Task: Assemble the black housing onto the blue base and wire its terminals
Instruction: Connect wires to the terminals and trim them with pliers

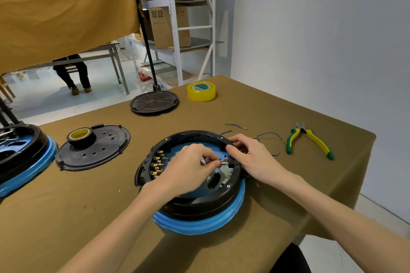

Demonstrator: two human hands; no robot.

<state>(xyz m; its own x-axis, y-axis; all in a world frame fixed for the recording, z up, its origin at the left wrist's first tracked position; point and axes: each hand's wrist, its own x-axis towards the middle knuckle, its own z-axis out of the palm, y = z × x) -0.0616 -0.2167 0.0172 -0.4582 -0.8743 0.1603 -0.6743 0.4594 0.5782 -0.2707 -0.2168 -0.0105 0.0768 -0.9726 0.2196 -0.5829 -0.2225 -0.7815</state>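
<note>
The counter (266, 104) is covered with a flat brown cloth that hangs over its right edge; a plain pale wall stands behind it on the right. In the middle of the counter sits the black housing (199, 204), a round ring, set on top of the blue base (204, 226), whose blue rim shows below it; more blue shows inside the ring. A row of small brass terminals (157, 164) lines the inside of the ring on the left.

The left hand (188, 168) reaches into the ring, fingers curled, pinching a small brass connector (224, 163) at the ring's right side; the right hand (253, 157) rests on the right rim of the housing with fingers bent over it, and I cannot tell if it grips anything.

Thin blue wires (268, 135) lie loose on the cloth just past the right hand; green and yellow pliers (310, 142) lie farther right. A yellow tape roll (201, 91) stands at the far side; near it lies a round black cover (154, 102). On the left lies a black plate (97, 150) with holes, and a black tape roll (81, 137) sits on it; at the far left edge is another black and blue unit (24, 162).

A big tan cloth (66, 6) hangs at the top left; white metal shelves (177, 29) hold cardboard boxes (168, 24); a seated person's legs (73, 73) show under a grey table (111, 51) on the pale floor.
</note>
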